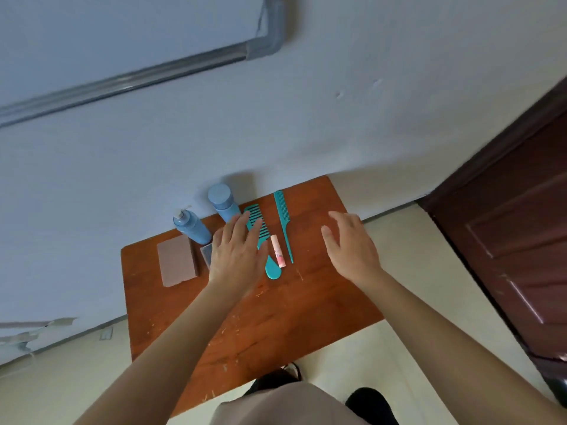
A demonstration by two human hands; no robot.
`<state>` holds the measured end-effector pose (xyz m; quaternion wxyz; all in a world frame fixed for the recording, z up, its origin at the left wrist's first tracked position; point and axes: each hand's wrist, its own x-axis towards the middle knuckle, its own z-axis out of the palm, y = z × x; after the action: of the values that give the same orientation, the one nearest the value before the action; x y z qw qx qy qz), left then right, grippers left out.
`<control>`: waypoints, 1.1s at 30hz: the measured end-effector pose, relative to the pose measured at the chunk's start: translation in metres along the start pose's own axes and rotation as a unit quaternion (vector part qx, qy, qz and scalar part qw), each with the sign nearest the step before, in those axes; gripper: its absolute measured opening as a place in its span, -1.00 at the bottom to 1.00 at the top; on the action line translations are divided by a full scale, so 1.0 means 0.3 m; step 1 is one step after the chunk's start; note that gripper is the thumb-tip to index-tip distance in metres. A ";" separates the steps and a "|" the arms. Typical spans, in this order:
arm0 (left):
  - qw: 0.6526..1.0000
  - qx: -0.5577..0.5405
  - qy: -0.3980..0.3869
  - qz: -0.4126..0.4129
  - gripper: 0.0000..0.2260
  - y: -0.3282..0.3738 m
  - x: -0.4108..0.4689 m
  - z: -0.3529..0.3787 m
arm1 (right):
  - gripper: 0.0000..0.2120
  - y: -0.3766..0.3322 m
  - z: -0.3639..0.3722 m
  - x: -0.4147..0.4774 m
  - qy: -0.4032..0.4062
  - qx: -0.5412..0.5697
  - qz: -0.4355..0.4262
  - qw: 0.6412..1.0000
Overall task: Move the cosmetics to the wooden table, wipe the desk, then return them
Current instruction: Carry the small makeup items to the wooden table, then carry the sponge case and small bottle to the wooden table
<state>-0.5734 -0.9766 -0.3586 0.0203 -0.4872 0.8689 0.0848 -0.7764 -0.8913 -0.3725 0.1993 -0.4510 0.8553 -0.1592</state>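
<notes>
In the head view, the cosmetics line the far edge of the wooden table (276, 317). The left hand (236, 253), fingers straight and empty, covers the wide comb (257, 219), whose long axis runs far-to-near. The right hand (352, 243), relaxed and empty, hovers farther off, beyond the tail comb (283, 222).

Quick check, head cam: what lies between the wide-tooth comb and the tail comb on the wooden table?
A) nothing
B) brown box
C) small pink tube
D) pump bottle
C: the small pink tube lies lengthwise in the gap between the wide-tooth comb and the tail comb. The pump bottle and the brown box are both further left.
</notes>
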 end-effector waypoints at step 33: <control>0.581 -0.024 0.051 0.812 -0.41 2.970 -1.568 0.250 | -0.37 1.962 -0.749 -2.507 0.414 -0.096 0.637 0.643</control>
<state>-1.0875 -0.1121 -0.2632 -0.1129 0.4174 0.8995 0.0623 -0.9156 0.0769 -0.2949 -0.1680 0.3015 0.9351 -0.0805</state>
